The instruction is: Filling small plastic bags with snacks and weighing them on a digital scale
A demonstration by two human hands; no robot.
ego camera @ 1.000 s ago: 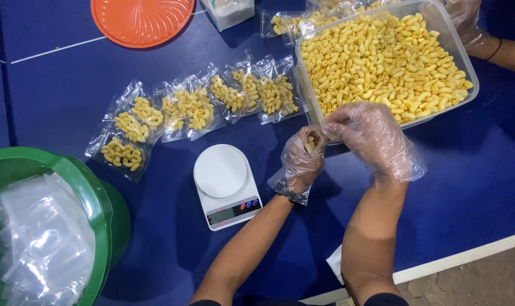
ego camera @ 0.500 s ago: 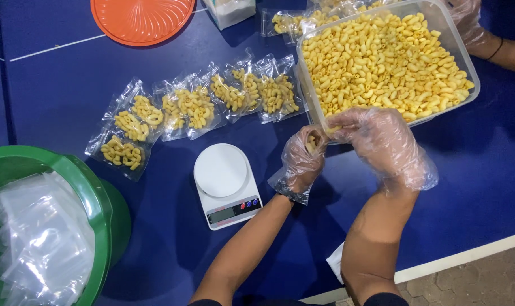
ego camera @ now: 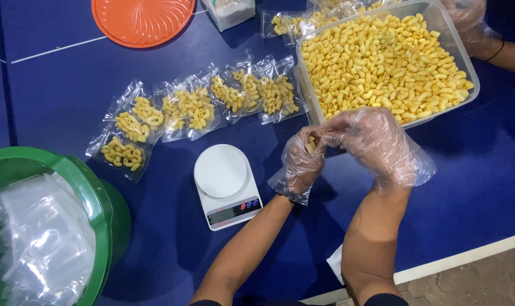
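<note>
Two gloved hands | left hand point(ego camera: 302, 160) cups pouch point(ego camera: 310, 141) | right hand point(ego camera: 370, 139) pinches its mouth

An orange round lid point(ego camera: 141, 20) lies at the far edge of the blue worktop point(ego camera: 59, 85). Filled clear packets of yellow pasta point(ego camera: 195, 107) sit in a row. A white kitchen scale point(ego camera: 225, 185) stands nearer. A green basin point(ego camera: 93, 198) holds empty plastic bags point(ego camera: 39, 243).

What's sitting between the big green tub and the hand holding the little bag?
In the head view, a white kitchen scale sits on the blue table between the green tub and the left hand.
</note>
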